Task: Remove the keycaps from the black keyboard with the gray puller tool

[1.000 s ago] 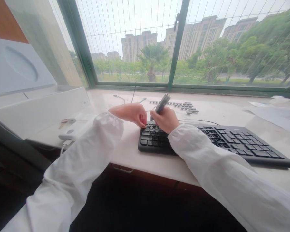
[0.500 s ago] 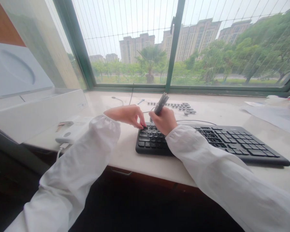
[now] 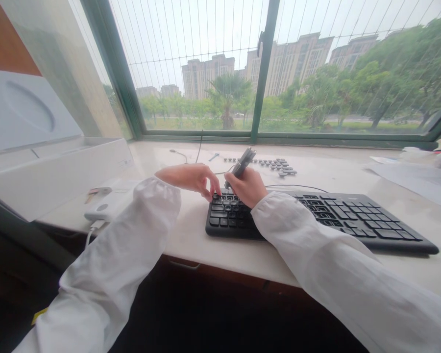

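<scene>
A black keyboard [image 3: 356,220] lies on the white surface, with many keycaps off and bare sockets showing. My right hand [image 3: 249,186] is closed around a dark grey, pen-like tool [image 3: 244,162], tilted with its lower end near the keyboard's top left part. At the keyboard's upper left corner is my left hand [image 3: 194,180], its fingers bent downward and thumb and forefinger slightly apart at the keys. Nothing shows between them. Behind the keyboard lie rows of loose keycaps [image 3: 282,165].
An open white box [image 3: 59,166] stands at the left, with a white device [image 3: 103,208] and its plugged cable before it. A small blue tool [image 3: 213,157] and thin cables lie near the window. Papers and plastic [image 3: 415,179] are at the right.
The thumb and forefinger of my left hand have shifted a little to the left and parted slightly. My right hand with the tool has moved slightly left and down.
</scene>
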`<action>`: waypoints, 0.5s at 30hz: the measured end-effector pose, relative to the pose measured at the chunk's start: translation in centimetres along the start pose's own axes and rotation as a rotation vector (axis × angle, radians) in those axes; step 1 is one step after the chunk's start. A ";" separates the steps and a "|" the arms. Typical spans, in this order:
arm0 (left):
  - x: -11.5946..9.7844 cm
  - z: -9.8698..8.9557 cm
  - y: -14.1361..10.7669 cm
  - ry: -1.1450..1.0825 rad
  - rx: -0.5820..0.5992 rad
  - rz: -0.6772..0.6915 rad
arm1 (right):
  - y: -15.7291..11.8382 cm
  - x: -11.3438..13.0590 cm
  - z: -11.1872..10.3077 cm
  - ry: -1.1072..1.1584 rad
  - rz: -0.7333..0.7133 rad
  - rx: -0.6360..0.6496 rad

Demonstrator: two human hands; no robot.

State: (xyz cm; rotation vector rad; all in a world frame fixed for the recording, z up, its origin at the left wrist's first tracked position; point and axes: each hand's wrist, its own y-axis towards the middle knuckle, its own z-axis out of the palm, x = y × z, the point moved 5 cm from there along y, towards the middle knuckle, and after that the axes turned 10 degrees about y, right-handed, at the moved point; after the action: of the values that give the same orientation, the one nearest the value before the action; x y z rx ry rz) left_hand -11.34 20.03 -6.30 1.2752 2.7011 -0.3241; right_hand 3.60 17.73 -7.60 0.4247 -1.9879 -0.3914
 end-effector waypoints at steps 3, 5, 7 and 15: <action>-0.2 0.1 0.1 -0.003 -0.001 0.007 | 0.0 0.0 -0.1 0.013 0.022 0.000; -0.3 0.2 0.2 0.003 -0.014 0.021 | 0.1 0.0 -0.1 0.020 0.028 0.003; -0.3 0.3 0.4 0.005 -0.024 0.033 | 0.1 -0.1 0.0 0.023 0.032 0.007; 0.1 0.4 1.0 0.023 -0.054 0.065 | 0.1 -0.6 0.2 0.057 0.048 0.029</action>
State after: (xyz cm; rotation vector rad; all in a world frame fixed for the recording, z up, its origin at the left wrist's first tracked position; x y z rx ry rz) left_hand -10.61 20.60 -6.86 1.3557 2.6610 -0.2288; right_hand 3.63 18.10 -8.08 0.4011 -1.9463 -0.3174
